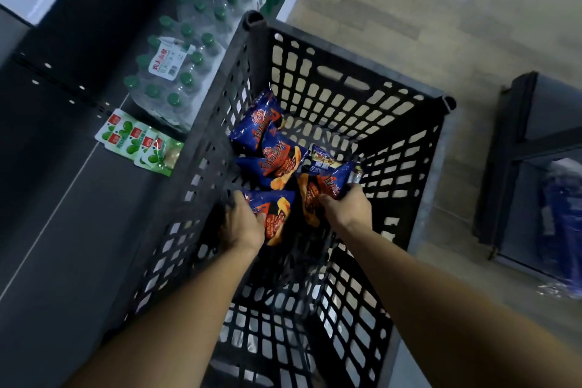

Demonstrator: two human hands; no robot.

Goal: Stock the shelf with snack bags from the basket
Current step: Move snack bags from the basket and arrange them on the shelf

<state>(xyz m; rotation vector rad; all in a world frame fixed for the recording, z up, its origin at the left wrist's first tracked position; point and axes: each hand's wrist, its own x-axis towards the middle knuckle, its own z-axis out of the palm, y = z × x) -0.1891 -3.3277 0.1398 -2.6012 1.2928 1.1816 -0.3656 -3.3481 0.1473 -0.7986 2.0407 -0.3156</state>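
Note:
A tall dark slotted plastic basket (343, 79) stands on the floor in front of me. Several blue and red snack bags lie at its bottom. Both my arms reach down into it. My left hand (242, 224) grips one blue snack bag (277, 214) at its near-left side. My right hand (346, 208) grips another blue snack bag (324, 189) just right of it. Two more bags (277, 157) lie farther in, and a further one (321, 156) shows behind them. The dark shelf (56, 148) runs along the left.
Shrink-wrapped packs of green-capped water bottles (185, 50) stand left of the basket on the shelf base. Green and white snack packets (138, 142) lie in front of them. A second dark crate (535, 167) holding blue packaging stands at the right on the wooden floor.

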